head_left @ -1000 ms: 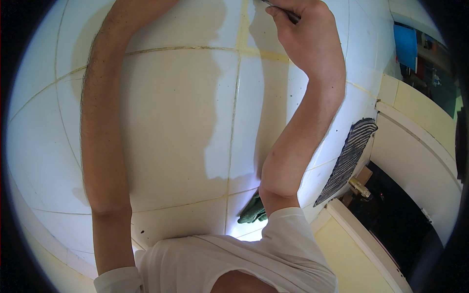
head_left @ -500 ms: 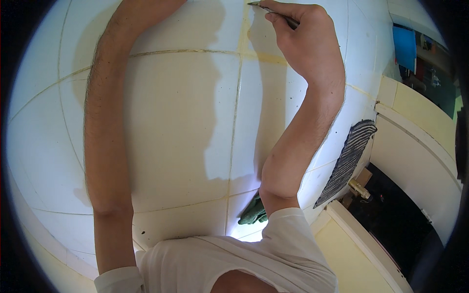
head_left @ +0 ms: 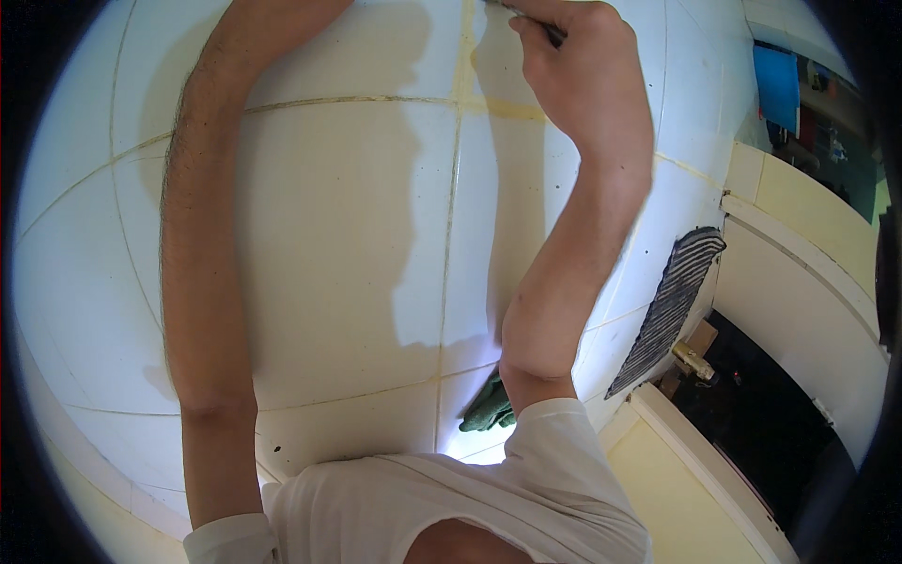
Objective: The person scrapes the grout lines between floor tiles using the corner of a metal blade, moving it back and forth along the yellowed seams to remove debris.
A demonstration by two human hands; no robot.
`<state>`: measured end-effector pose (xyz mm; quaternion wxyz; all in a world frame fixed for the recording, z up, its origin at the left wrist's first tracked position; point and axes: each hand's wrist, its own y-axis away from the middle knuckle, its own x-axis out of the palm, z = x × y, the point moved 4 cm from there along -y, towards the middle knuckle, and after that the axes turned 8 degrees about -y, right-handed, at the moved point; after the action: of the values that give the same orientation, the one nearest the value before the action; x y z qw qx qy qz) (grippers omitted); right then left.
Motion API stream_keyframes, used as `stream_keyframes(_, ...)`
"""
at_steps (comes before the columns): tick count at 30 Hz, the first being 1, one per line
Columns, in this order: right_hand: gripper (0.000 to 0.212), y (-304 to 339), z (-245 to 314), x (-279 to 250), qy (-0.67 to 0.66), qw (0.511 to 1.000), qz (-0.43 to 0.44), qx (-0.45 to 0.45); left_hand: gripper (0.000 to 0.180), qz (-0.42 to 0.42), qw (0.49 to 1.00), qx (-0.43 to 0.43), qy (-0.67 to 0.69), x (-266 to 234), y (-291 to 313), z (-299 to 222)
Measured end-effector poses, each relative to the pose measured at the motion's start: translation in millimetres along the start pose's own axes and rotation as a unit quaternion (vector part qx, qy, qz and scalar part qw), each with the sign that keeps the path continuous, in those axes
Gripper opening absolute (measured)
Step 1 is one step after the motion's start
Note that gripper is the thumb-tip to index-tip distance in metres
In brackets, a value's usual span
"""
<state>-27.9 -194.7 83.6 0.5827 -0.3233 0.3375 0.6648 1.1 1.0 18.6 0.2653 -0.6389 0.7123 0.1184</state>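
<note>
My right hand (head_left: 590,80) is closed round a slim tool (head_left: 555,37) with a dark handle, at the top of the view over the white tiled floor (head_left: 329,235). The tool's front end is thin and metallic, and it now lies mostly beyond the upper edge; its exact kind I cannot make out. It points to the yellowed grout line (head_left: 466,56) between two tiles. My left forearm (head_left: 205,235) stretches up along the left side and bends right at the top. The left hand itself is past the upper edge.
A dark green cloth (head_left: 489,410) lies on the floor by my right elbow. To the right, a black-and-grey striped mat (head_left: 669,310) lies beside a raised pale sill (head_left: 799,254). Past it are a brass-coloured cylindrical object (head_left: 693,363) and a blue panel (head_left: 776,86).
My right hand has shifted slightly up and left with the tool, whose tip has slipped to the upper edge. My left arm has hardly moved.
</note>
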Motion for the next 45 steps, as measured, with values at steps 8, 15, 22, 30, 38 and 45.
stream_keyframes(8, 0.027, -1, 4, 1, -0.003, 1.0, -0.016, -0.002, 0.032, 0.018, 0.999, -0.023, 0.017, -2, -4, 4)
stream_keyframes(15, 0.028, -2, -9, 3, 0.011, 1.0, -0.003, -0.002, 0.032, 0.009, 1.0, -0.011, -0.001, 0, 1, -8)
stream_keyframes(22, 0.027, 0, -9, 2, 0.011, 0.999, 0.0, -0.032, 0.032, 0.016, 1.0, -0.018, -0.008, -2, 2, -12)
stream_keyframes(30, 0.027, -2, 3, -1, 0.004, 1.0, 0.013, 0.018, 0.034, 0.026, 0.992, 0.047, -0.111, -7, 10, -24)
stream_keyframes(38, 0.028, 0, -4, 5, -0.024, 0.998, -0.013, -0.059, 0.034, 0.041, 0.994, 0.023, -0.1, -8, 5, -22)
stream_keyframes(45, 0.028, 0, -6, 6, 0.001, 1.0, 0.004, -0.031, 0.039, 0.064, 0.992, 0.036, -0.102, -5, 1, -7)
